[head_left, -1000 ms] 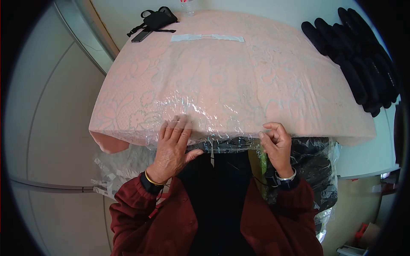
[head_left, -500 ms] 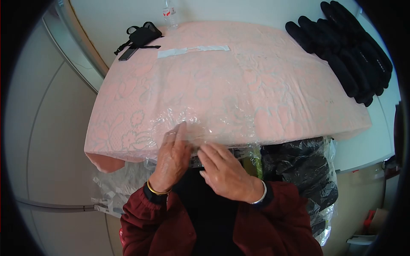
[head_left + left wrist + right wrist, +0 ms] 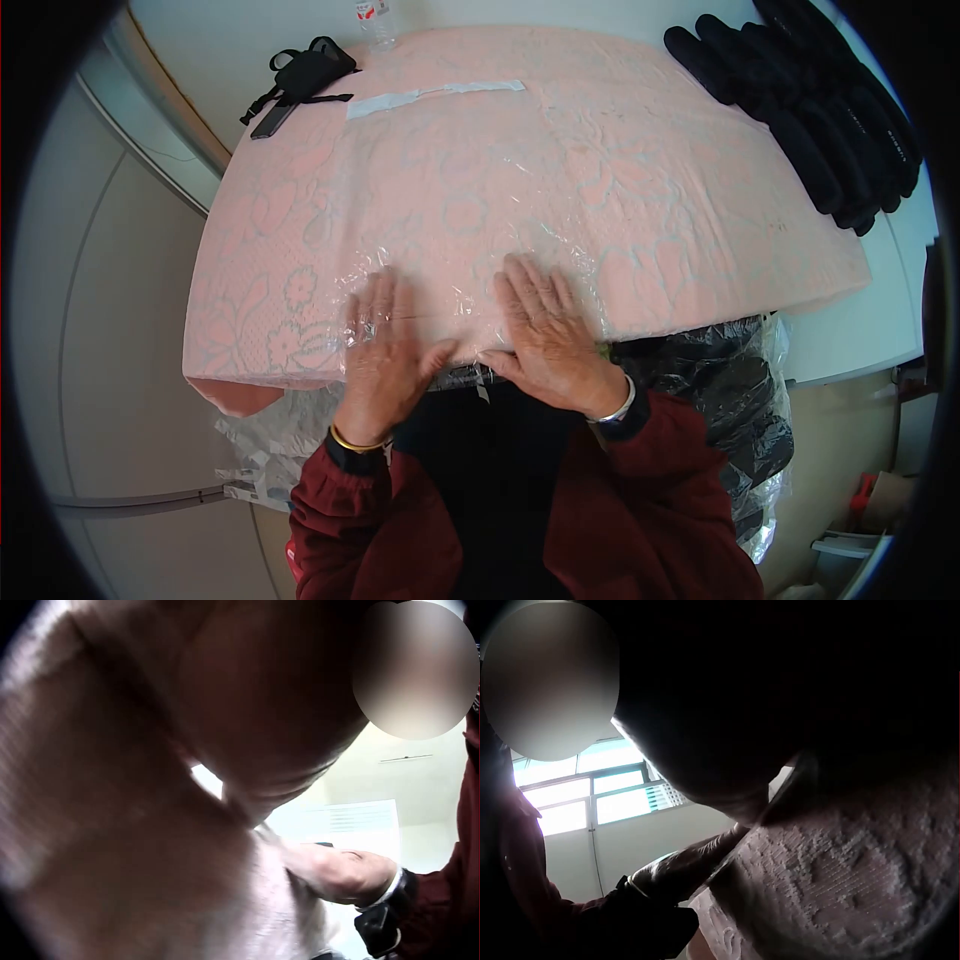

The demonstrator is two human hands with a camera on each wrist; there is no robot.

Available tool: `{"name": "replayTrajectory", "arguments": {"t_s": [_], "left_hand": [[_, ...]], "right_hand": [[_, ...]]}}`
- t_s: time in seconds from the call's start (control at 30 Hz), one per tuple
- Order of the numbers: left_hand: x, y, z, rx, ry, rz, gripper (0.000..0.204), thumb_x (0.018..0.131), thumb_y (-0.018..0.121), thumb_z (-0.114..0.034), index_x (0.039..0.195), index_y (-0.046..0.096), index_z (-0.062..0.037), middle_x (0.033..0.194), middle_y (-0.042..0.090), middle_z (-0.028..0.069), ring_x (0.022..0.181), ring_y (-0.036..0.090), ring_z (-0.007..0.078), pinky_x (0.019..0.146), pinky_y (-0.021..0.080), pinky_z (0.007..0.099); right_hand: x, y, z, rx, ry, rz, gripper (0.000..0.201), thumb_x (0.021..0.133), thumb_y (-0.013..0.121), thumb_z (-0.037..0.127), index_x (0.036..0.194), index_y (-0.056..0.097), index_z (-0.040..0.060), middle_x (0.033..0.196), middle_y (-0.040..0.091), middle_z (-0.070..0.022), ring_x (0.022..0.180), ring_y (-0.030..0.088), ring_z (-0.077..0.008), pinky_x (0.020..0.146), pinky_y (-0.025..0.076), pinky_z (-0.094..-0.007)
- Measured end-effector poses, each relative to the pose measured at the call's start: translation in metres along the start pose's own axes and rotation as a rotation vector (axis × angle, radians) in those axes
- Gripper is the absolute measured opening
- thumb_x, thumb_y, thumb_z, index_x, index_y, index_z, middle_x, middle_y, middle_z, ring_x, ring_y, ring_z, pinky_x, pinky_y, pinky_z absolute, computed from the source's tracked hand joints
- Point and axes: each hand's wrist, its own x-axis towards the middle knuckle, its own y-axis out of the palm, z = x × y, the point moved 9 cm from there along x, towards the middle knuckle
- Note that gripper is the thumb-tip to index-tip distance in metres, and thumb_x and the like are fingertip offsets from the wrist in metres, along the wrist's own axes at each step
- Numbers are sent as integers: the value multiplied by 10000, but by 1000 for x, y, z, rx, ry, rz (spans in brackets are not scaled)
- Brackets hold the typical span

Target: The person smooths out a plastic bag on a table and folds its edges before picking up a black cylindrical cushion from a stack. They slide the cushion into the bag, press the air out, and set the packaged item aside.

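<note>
A clear, shiny plastic bag or film [image 3: 462, 298] lies over the pink patterned tablecloth [image 3: 660, 200], at the table's front edge in the head view. Both hands are laid on this front part, palms down. My left hand [image 3: 385, 345] has its fingers extended forward, with plastic glints over and around them. To its right, my right hand [image 3: 550, 345] lies with straight fingers, its thumb pointing inward at the table edge. A white strip [image 3: 435, 97] crosses the cloth farther back, beyond the hands. Both wrist views are dark and mostly filled by the hands close up.
At the back left are a black strapped pouch [image 3: 312, 72], a phone [image 3: 272, 121] and a clear bottle [image 3: 376, 25]. Black padded rolls [image 3: 800, 120] occupy the right back. Below the table's front edge hang plastic-wrapped black items [image 3: 700, 380].
My right hand has come from the right, passed close to the left hand, and now lies flat beside it. The white strip has tilted, its left end nearer, and the plastic looks smoother.
</note>
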Motion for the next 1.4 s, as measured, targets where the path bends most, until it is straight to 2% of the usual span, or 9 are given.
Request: {"name": "replayTrajectory", "arguments": {"t_s": [0.07,0.2,0.5,0.73,0.9,1.0,1.2,1.27,1.4], "left_hand": [[-5,-4,27,134,-91,-22,802,936,592,-471,1446,337,93,1470,367,323,1359,363,485,1139,284,538],[-4,-8,32,16,-126,-47,848,932,586,-512,1444,326,111,1470,361,339,1356,365,487,1133,291,544],[-15,-18,30,-65,-142,-159,845,921,614,-491,1433,337,121,1452,390,335,1332,383,507,1116,320,548],[-14,-9,32,6,-119,-79,793,899,645,-459,1398,409,111,1432,440,305,1324,423,473,1123,322,538],[-2,-4,-31,69,41,-116,747,900,654,-421,1416,414,62,1467,419,266,1342,411,455,1136,319,514],[-2,5,-50,-151,103,-40,738,898,655,-406,1419,413,59,1466,414,271,1362,390,442,1141,303,524],[-21,-9,19,44,-65,-57,777,887,651,-442,1416,408,72,1470,407,274,1379,366,443,1155,285,520],[-25,-6,25,115,-84,-24,849,871,645,-504,1412,395,100,1471,406,282,1380,365,446,1164,275,516],[-34,4,33,114,-159,-40,805,896,637,-459,1446,376,68,1482,401,279,1383,354,461,1170,268,511]], "right_hand": [[-7,-5,-22,-43,66,19,791,934,604,401,1452,311,-120,1537,280,-303,1448,257,-432,1190,177,-529],[-8,-3,-29,-75,115,38,834,932,593,437,1471,281,-118,1552,254,-304,1461,233,-428,1199,146,-526],[-24,-6,-16,-98,116,33,851,925,605,435,1470,273,-128,1546,238,-330,1462,211,-453,1198,139,-530],[-24,-6,-11,-138,120,47,833,918,624,410,1455,291,-133,1531,263,-334,1444,240,-467,1185,179,-539],[-10,6,5,-115,58,23,846,868,680,423,1395,363,-159,1493,314,-348,1418,278,-483,1161,233,-562],[-9,3,1,-89,38,0,858,858,691,428,1396,367,-158,1497,316,-344,1421,282,-476,1164,233,-561],[-12,-8,-14,-123,70,5,925,820,736,423,1418,335,-159,1517,298,-333,1437,273,-450,1180,224,-534],[-7,-4,-11,-92,102,14,945,807,741,449,1413,347,-160,1520,296,-334,1442,269,-447,1185,217,-532],[-20,-6,-15,-63,134,-35,967,789,743,486,1402,370,-163,1518,298,-342,1444,256,-467,1197,191,-532]]}}
